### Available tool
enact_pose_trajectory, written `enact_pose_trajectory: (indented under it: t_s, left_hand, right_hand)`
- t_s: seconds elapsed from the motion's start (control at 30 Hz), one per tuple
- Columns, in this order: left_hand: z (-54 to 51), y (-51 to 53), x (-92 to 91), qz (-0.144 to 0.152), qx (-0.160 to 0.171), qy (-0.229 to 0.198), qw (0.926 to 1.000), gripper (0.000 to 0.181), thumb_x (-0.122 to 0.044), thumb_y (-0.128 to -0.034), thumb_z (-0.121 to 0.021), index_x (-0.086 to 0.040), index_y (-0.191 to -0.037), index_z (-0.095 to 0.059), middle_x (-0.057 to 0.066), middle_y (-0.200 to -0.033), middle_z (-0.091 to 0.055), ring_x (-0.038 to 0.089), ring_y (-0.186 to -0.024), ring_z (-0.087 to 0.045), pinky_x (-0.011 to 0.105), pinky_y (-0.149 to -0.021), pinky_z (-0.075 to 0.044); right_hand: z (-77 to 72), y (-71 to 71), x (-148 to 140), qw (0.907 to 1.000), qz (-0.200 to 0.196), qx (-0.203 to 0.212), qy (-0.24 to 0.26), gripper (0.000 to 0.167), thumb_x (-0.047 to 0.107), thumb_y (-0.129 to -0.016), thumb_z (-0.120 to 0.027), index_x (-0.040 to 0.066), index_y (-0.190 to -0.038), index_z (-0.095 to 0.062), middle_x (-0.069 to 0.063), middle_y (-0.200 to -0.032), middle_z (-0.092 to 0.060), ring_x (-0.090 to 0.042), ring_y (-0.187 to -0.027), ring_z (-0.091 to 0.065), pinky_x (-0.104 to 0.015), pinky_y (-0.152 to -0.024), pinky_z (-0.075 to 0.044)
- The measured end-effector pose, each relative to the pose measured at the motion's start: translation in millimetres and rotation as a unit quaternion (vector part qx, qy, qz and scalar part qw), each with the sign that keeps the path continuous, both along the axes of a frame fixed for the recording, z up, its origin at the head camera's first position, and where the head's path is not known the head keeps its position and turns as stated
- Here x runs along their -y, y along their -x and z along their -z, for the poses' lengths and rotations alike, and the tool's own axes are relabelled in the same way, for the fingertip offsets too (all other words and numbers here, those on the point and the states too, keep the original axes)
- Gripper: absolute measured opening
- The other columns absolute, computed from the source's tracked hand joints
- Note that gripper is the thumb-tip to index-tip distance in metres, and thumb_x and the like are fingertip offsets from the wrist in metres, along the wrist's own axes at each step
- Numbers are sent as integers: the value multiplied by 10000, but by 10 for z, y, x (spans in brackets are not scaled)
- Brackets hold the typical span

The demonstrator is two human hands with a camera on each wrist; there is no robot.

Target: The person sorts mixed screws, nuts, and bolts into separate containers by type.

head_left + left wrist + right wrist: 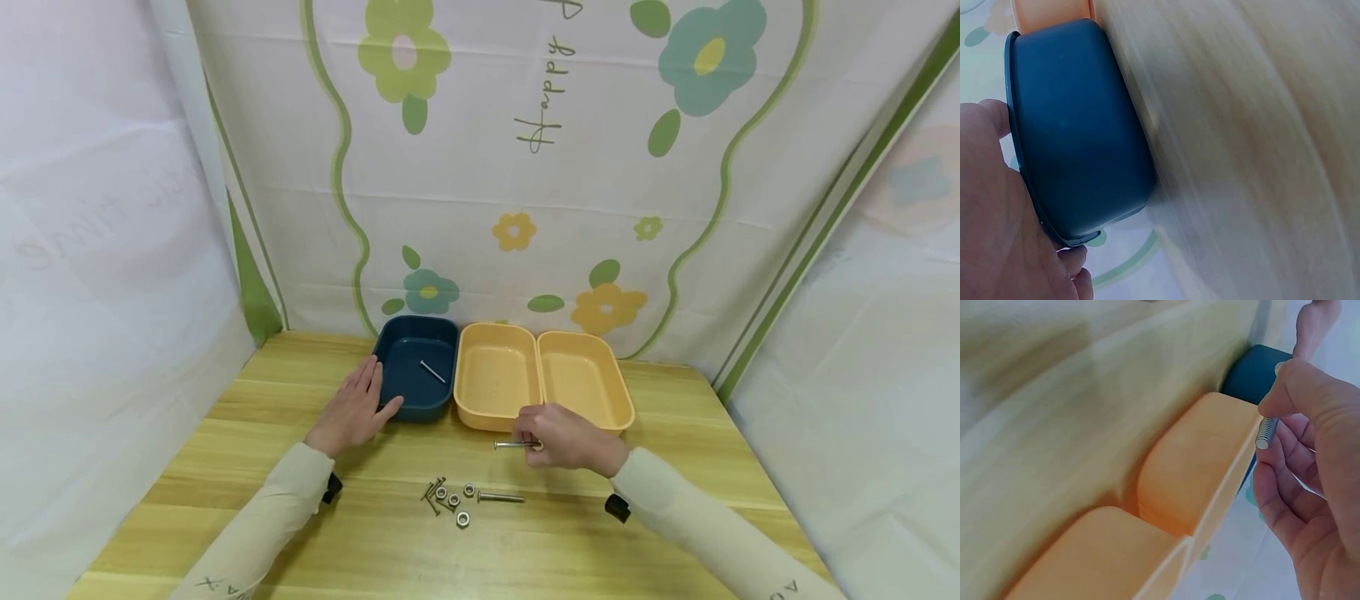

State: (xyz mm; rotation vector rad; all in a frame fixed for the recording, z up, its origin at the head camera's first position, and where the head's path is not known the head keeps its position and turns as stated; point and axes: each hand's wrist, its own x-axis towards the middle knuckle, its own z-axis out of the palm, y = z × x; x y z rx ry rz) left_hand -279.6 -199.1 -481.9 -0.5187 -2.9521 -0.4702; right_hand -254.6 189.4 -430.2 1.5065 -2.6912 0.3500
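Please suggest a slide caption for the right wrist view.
The right hand pinches a threaded metal bolt near two yellow trays, with a blue tray beyond.

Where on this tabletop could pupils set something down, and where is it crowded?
Bare tabletop lies between the blue tray and the small screws, and right of the rightmost yellow tray. Crowded: where screws and nuts cluster beside the lying bolt.

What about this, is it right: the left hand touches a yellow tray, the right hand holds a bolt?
Wrong on colour: the left hand touches the dark blue tray, as the left wrist view shows. The right hand does hold a bolt.
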Motion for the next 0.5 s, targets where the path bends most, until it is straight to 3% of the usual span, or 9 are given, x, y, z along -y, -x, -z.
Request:
enact_pose_trajectory:
  t_s: [0.23, 0.5]
  left_hand:
    - [5, 11, -3, 39, 14, 9, 10000, 851, -495, -1105, -463, 156, -1599, -226, 337, -1712, -176, 495, -1608, -169, 628, -1299, -204]
    - [14, 26, 15, 39, 108, 37, 9999, 874, -529, -1102, -442, 141, -1612, -205, 325, -1722, -157, 486, -1616, -150, 619, -1306, -191]
  right_hand:
    - [-168, 86, 113, 9998, -26, -130, -140, 135, 17, -787, -726, 125, -856, -681, 54, -778, -568, -2, -696, -422, -141, -611, -383]
    - [-346, 243, 379, 9993, 82, -308, -210, 94, 63, -857, -769, 122, -903, -712, 47, -833, -610, -54, -740, -505, -152, -655, -447]
